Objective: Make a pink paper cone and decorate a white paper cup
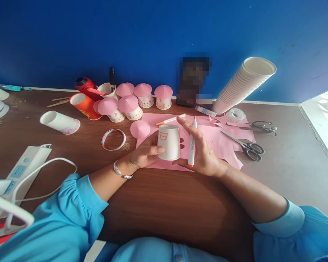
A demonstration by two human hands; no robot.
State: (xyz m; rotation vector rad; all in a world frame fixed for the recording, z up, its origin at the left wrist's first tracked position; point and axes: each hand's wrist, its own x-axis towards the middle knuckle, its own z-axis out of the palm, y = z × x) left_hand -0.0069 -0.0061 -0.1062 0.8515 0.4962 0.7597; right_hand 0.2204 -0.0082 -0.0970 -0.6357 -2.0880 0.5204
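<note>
Blue wall behind, brown wooden tabletop (164,203) in front, its near edge hidden by the blue-sleeved arms. Far left edge: white power strip (22,169) with looping white cable, partly cut off by the frame. Behind it a white paper cup lying on its side (60,122), well apart from the hands. White tape ring (113,139) lies flat just left of the left hand, bare wood around it. Back row along the wall: orange paper cup on its side (83,105), red tool (85,86), cluster of pink-capped paper-cup mushrooms (131,102). Loose pink paper cone (140,129) sits just beside the left hand.

Centre: left hand (144,153) grips an upside-down white paper cup with an orange drawn window (169,142), fingers wrapped round its left side, cup over the pink paper sheet (224,142). Right hand (202,153) cups the cup's right side, fingers mostly extended, with a white orange-tipped marker (191,145) pinned upright against the palm. Orange-capped pen (171,119) lies just behind the cup.

Right: grey-handled scissors (244,145) on the pink sheet's scrappy right edge, tilted stack of white paper cups (243,85) leaning from the wall, clear tape roll (235,115), second scissors (264,126). Far right tabletop is bare grey, open room.
</note>
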